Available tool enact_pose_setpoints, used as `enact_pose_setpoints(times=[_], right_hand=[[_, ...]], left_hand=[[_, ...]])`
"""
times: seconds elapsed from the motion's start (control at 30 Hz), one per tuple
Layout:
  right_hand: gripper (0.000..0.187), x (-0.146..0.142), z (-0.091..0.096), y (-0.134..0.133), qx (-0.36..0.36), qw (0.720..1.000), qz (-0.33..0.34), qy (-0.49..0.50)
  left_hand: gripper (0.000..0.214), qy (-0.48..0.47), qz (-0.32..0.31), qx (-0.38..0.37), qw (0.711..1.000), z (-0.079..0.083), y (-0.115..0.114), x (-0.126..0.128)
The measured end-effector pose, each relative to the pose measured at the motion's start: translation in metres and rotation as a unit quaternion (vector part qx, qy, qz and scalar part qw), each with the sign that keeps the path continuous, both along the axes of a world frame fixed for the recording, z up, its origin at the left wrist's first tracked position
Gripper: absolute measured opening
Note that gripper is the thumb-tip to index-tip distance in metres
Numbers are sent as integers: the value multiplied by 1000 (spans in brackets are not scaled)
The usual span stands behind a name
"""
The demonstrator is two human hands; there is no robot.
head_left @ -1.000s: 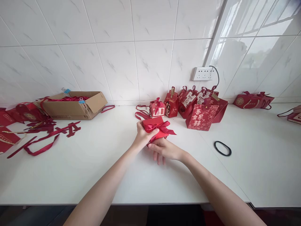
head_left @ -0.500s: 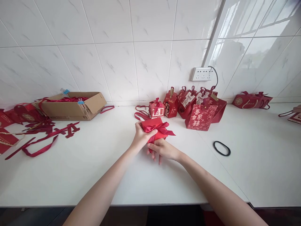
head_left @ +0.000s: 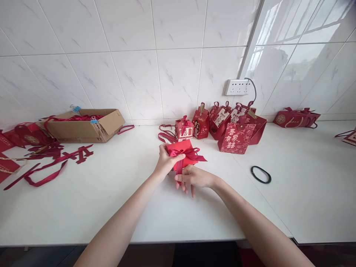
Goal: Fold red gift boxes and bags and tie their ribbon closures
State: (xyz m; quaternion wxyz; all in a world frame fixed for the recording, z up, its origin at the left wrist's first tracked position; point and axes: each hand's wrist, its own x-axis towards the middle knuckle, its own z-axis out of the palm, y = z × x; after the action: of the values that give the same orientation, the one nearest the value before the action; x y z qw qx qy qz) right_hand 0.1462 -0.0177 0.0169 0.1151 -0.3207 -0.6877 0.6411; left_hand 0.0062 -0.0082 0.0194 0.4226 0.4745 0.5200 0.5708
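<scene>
A small red gift box [head_left: 185,152] tied with a dark red ribbon bow [head_left: 187,152] is held just above the white counter [head_left: 116,200]. My left hand [head_left: 165,163] grips the box's left side, thumb on top near the bow. Under the box's near edge sits my right hand [head_left: 193,178], fingers curled and pinching a hanging ribbon tail [head_left: 179,168].
Several finished red gift boxes and bags [head_left: 222,126] stand by the wall behind. A cardboard box [head_left: 86,126] with ribbon sits at the left, loose ribbons [head_left: 50,168] in front. A black ring [head_left: 260,174] lies right. A socket strip [head_left: 237,87] hangs on the wall.
The box has tilted its top face more towards me, and my right hand has slid slightly left under it, taking the ribbon tail between its fingers.
</scene>
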Motion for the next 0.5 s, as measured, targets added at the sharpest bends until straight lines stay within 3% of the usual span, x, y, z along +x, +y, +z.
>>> enact_pose_setpoints(times=[0.5], right_hand=[[32,6,2,3,20,997,57,-53]], left_hand=[[60,3,-6,0,1000,-3,3,0]])
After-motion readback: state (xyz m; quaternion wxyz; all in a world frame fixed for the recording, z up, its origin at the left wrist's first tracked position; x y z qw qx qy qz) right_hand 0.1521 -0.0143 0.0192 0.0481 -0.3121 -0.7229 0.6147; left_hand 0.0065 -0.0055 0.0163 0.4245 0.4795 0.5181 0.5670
